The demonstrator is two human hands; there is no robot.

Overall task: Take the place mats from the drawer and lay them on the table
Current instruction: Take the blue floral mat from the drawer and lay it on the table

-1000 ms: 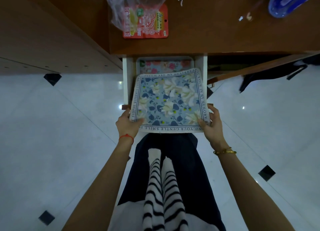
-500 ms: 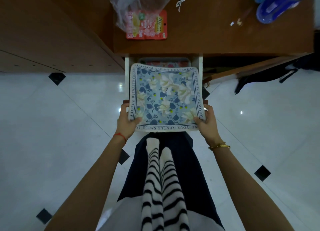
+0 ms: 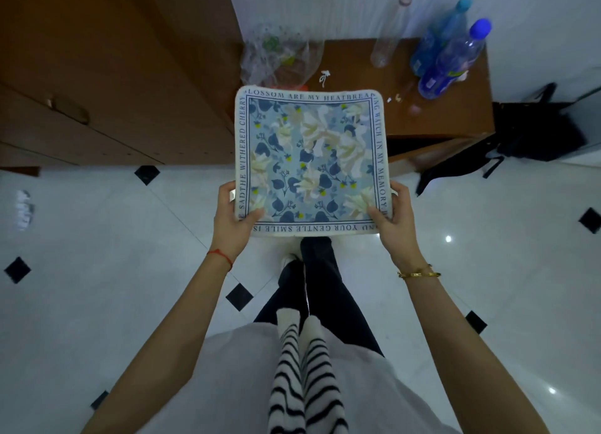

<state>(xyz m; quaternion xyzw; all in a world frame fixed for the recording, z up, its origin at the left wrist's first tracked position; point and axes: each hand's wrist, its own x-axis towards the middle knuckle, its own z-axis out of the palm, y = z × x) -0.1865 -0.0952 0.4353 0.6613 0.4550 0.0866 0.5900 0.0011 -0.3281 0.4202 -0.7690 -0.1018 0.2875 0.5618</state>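
Observation:
A square place mat (image 3: 309, 160) with blue and cream flowers and a lettered border is held flat in the air in front of the brown table (image 3: 455, 115). My left hand (image 3: 232, 219) grips its near left corner, thumb on top. My right hand (image 3: 392, 217) grips its near right corner the same way. The mat covers the table's front left edge and hides the drawer beneath it.
On the table stand two blue bottles (image 3: 452, 56), a clear bottle (image 3: 388, 33) and a crumpled plastic bag (image 3: 279, 56). A brown cabinet (image 3: 113, 76) stands at the left. A black bag (image 3: 533, 131) lies on the white tiled floor at the right.
Both hands have lifted the mat up out of the drawer and toward me. The view has pulled back, so the drawer is hidden and more of the table top shows.

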